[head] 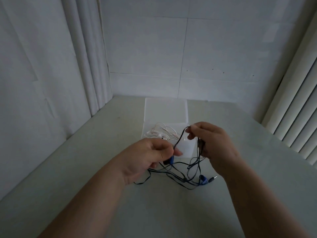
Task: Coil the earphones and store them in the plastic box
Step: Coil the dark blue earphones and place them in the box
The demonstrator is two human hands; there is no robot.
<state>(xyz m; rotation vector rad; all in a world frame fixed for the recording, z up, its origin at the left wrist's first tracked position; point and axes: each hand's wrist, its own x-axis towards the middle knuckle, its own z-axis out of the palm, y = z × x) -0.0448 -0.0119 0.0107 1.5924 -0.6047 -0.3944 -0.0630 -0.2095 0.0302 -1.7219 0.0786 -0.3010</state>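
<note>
Black earphones (pixel 178 174) with blue earbuds lie partly on the table and partly lifted. My left hand (pixel 151 155) pinches the black cable near one blue earbud. My right hand (pixel 212 145) pinches the same cable higher up, and a strand runs between the two hands. A second blue earbud (pixel 203 180) and the jack plug (pixel 213 178) rest on the table below my right hand. Behind my hands stands the translucent plastic box (pixel 187 146) with its lid open. White earphones (pixel 163 133) lie coiled inside it.
The box's open lid (pixel 165 109) leans toward the back wall. The pale table (pixel 85 160) is enclosed by white walls at the left and back. Vertical blinds (pixel 295 117) stand at the right.
</note>
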